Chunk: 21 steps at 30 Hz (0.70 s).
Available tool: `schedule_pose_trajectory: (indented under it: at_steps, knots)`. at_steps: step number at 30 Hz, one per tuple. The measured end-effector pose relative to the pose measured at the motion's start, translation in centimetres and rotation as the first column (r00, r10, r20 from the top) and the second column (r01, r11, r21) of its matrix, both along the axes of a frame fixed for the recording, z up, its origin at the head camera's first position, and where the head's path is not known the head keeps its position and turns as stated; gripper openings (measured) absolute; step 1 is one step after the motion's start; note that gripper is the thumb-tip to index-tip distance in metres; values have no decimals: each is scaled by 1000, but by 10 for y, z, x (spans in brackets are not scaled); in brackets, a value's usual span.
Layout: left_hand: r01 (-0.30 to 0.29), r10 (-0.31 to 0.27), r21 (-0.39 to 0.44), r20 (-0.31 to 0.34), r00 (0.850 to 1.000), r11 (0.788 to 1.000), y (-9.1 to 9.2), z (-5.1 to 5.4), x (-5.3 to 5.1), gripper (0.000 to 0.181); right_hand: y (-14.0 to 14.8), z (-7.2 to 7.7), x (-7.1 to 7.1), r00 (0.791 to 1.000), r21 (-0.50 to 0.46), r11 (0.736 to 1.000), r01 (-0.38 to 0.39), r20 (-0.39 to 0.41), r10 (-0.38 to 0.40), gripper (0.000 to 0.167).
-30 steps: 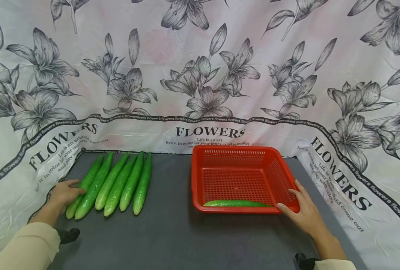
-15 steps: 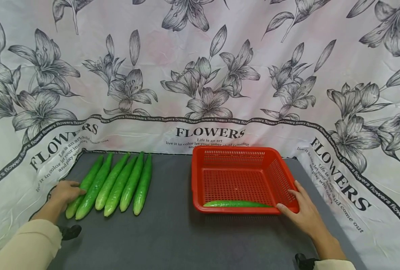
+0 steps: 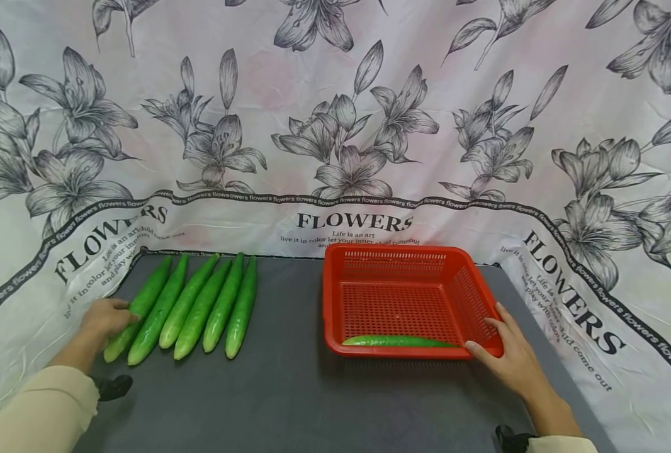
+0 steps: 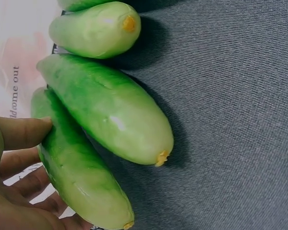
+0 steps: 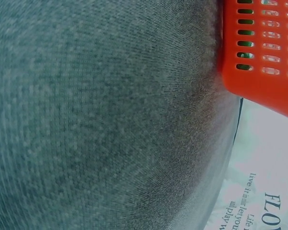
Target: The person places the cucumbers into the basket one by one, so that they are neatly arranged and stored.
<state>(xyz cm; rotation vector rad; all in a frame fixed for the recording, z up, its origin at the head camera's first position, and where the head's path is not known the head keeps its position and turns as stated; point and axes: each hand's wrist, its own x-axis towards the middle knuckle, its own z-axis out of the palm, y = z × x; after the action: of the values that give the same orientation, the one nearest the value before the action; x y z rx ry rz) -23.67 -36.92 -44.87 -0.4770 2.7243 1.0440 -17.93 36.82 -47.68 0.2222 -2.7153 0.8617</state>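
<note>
In the head view, several green cucumbers lie side by side on the left of the grey table. My left hand [image 3: 104, 319] grips the leftmost cucumber [image 3: 141, 306]. The left wrist view shows the thumb [image 4: 26, 132] pressed on top of it and the other fingers around its far side. A second cucumber [image 4: 110, 112] lies close beside it. On the right stands a red plastic basket [image 3: 331, 302] with perforated walls, and one cucumber [image 3: 398, 341] lies inside along its near wall. My right hand [image 3: 511, 358] holds the basket's near right corner; it is out of sight in the right wrist view.
The grey table [image 3: 290, 390] runs up to a white floral cloth [image 3: 335, 157] hanging behind and along both sides. Bare tabletop lies between the cucumber row and the basket.
My left hand has shifted slightly left, and the near end of the leftmost cucumber has moved left with it, opening a gap to its neighbour. The right hand and basket stay put.
</note>
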Motion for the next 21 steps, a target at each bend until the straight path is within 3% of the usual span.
schedule_pose_trajectory:
  at_steps: [15, 21]
  knots:
    - [8, -7, 45, -21, 1000, 999, 4, 19, 0, 63, 0, 0, -1, 1000, 6, 1000, 1, 3, -1, 63]
    - [52, -48, 74, -53, 997, 996, 14, 32, 4, 62, 0, -1, -1, 1000, 5, 1000, -1, -6, 1, 63]
